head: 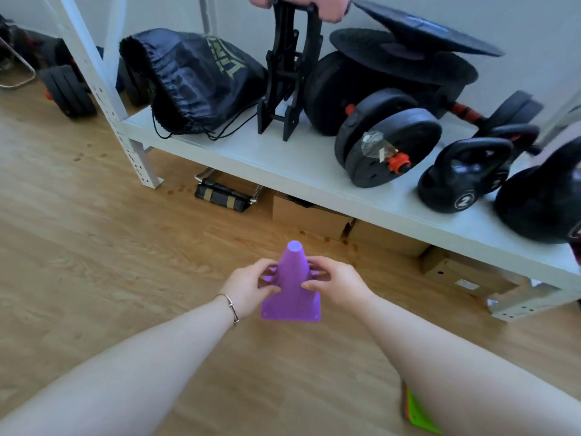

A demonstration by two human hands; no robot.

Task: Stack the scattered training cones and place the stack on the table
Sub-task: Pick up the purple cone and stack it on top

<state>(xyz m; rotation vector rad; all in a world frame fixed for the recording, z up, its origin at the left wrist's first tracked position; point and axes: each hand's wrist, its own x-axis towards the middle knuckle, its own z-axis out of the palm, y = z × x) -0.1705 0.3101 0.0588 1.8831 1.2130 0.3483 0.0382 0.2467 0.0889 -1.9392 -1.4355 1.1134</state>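
Observation:
A purple training cone stands upright in the middle of the view, over the wooden floor, held from both sides. My left hand grips its left side and my right hand grips its right side, fingers curled around the cone's body. Whether its base touches the floor I cannot tell. Near the bottom right, partly hidden by my right forearm, lie the flat bases of a green cone and an orange one.
A white metal shelf runs across the back with kettlebells, dumbbell plates, a black drawstring bag and a black stand. Cardboard boxes sit beneath it. Wooden floor stretches to the left.

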